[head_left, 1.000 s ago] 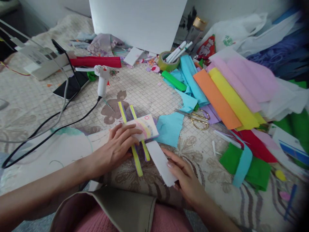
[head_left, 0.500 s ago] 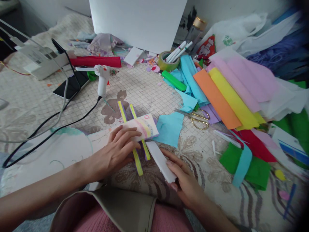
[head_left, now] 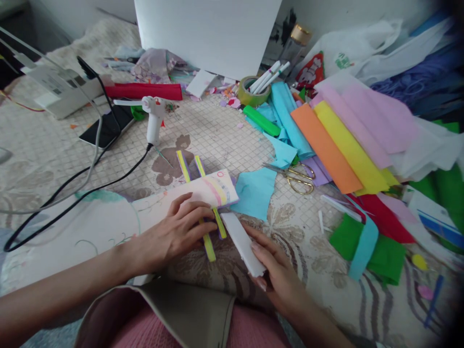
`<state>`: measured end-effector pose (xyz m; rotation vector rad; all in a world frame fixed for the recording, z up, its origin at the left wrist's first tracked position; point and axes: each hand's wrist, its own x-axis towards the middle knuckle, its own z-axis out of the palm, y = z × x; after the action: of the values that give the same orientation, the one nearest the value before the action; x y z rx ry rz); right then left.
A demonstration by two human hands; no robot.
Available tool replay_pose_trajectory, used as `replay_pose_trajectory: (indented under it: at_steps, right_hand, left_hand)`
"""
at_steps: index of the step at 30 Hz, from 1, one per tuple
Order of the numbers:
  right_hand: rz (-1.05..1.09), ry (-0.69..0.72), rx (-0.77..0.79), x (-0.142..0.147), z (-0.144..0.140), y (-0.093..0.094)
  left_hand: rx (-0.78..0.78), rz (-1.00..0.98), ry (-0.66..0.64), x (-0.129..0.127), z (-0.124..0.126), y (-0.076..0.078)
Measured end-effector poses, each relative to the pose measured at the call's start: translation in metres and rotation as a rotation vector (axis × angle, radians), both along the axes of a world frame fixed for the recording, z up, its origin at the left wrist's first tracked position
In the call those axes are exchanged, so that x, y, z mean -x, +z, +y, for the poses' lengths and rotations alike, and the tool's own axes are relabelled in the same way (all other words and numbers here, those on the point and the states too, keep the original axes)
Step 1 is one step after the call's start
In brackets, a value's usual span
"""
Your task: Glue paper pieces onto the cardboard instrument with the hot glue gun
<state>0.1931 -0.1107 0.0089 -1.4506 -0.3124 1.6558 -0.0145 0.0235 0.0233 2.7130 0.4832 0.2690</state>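
Right hand: the right hand (head_left: 281,275) is curled round the near end of a flat white rectangular foam strip (head_left: 243,243), pinched between thumb and fingers; compared with a second ago, the strip is tilted more on edge and drawn slightly nearer the body.
Left hand: the left hand (head_left: 177,229) is laid flat, fingers spread and gripping nothing, pressing on the pale decorated card with rainbow stripes (head_left: 203,193); over the last second it has slid a little toward the body, so more of the card is uncovered beyond the fingertips.
Under the left fingers: two long yellow-and-purple layered paper strips (head_left: 210,232) lie crossed beneath the card, running away from the hand.
Meaning: the card and strips appear to be held steady while the white strip is being readied beside them.
Just beyond the right hand: a ragged light-blue paper piece (head_left: 255,193) is touching the card's far corner.
Further right: gold-handled scissors (head_left: 299,176) lie beside a fan of orange, yellow, pink and blue paper sheets (head_left: 344,140).
Beyond the left hand: a white hot glue gun (head_left: 154,118) with a black cable (head_left: 72,203) stands upright.
Farthest: a green tape roll holding white pens (head_left: 253,92) sits before a large white board (head_left: 208,34).
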Motion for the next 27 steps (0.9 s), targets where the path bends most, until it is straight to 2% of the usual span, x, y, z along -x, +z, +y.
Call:
replay_pose_trajectory:
  at_steps: [12,19,24,27]
  right_hand:
    - [-0.096,0.122,-0.042,0.011,0.0,0.004]
    - [-0.006,-0.042,-0.024,0.012,0.0,0.006]
    - [0.093,-0.055,-0.026,0.01,-0.001,0.004]
    - [0.124,-0.049,-0.064,0.008,-0.002,0.001]
  left_hand:
    - [0.017,0.016,-0.022,0.002,0.0,-0.002]
    - [0.045,-0.017,-0.021,0.003,0.0,-0.004]
    - [0.049,0.016,-0.019,0.002,0.0,-0.002]
    - [-0.006,0.063,-0.046,0.003,-0.001,-0.001]
